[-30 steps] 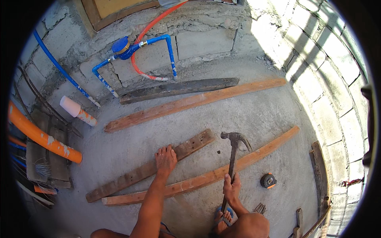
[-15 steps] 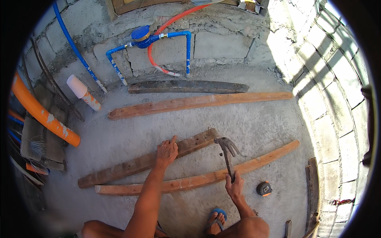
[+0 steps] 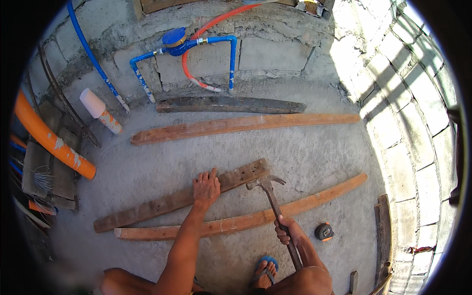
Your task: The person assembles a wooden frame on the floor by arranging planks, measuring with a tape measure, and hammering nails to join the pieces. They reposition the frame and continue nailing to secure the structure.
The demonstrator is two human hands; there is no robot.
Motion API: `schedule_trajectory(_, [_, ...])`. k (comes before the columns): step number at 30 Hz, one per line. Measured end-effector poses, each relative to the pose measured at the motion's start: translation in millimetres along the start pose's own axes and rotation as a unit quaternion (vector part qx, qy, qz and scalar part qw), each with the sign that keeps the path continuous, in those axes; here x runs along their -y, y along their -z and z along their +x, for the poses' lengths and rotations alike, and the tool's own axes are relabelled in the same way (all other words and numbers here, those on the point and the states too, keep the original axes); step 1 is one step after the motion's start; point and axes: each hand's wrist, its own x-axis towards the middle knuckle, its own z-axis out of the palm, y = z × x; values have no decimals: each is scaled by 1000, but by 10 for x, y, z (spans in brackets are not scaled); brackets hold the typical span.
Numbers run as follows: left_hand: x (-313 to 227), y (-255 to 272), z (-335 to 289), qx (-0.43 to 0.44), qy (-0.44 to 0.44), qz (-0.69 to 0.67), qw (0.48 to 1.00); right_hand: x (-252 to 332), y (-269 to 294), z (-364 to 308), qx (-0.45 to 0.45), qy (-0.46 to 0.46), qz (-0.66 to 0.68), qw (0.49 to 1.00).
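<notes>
Hammer in the right hand, fingers wrapped tight around its handle, its metal head resting at the end of a dark weathered plank on the concrete floor. Left hand presses flat on that plank, fingers spread. A paler board lies just beside it, a tape measure near the right hand.

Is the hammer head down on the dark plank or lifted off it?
Down, or nearly so: the hammer head meets the end of the dark plank that the left hand presses flat. Actual contact cannot be told.
</notes>
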Motion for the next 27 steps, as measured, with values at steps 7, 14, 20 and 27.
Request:
schedule_trajectory(7, [-30,-70,-46,-48,1,56,997,327,49,-115,27,4,-42,999])
schedule_trajectory(14, [11,115,63,23,8,-41,999,-172,-18,-523,-287,453,-169,827])
schedule_trajectory(20, [101,121,8,55,-124,80,988,77,-262,-338,-375,496,-325,713])
schedule_trajectory(27, [55,102,45,92,-99,102,986,121,-238,275,-370,358,-476,713])
